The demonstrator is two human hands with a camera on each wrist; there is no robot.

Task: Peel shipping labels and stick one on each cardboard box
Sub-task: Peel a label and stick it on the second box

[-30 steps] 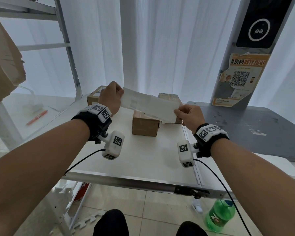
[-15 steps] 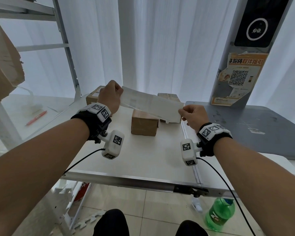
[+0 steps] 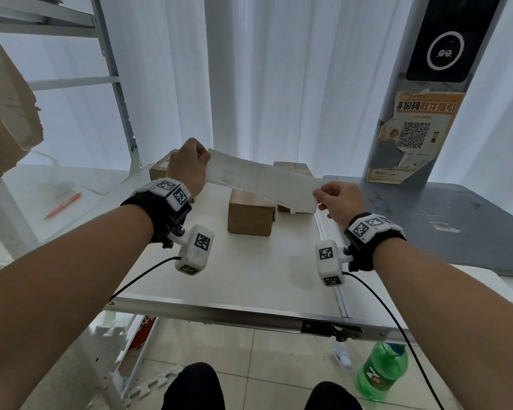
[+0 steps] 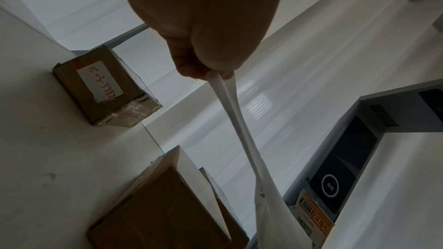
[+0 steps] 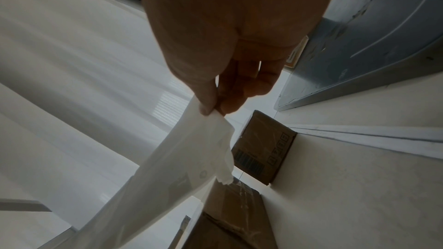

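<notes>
A long white label sheet (image 3: 261, 184) hangs stretched in the air between both hands, above the table. My left hand (image 3: 190, 165) pinches its far left end (image 4: 215, 77); my right hand (image 3: 335, 199) pinches its near right corner (image 5: 210, 115). Below it three brown cardboard boxes stand on the white table (image 3: 249, 276): a middle box (image 3: 251, 214), a back-left box (image 3: 159, 170) with a handwritten white sticker (image 4: 100, 80), and a back-right box (image 3: 292, 168) partly hidden by the sheet. In the left wrist view the sheet (image 4: 242, 139) splits into two layers near my fingers.
A grey table (image 3: 444, 220) adjoins on the right, with a grey kiosk post (image 3: 421, 113) bearing an orange QR poster. A metal shelf frame (image 3: 119, 93) stands at the left, a red pen (image 3: 62, 205) beyond it. A green bottle (image 3: 381, 371) sits on the floor.
My right hand has drawn its end of the sheet to the right and slightly toward me, stretching the sheet longer. The left hand has stayed in place.
</notes>
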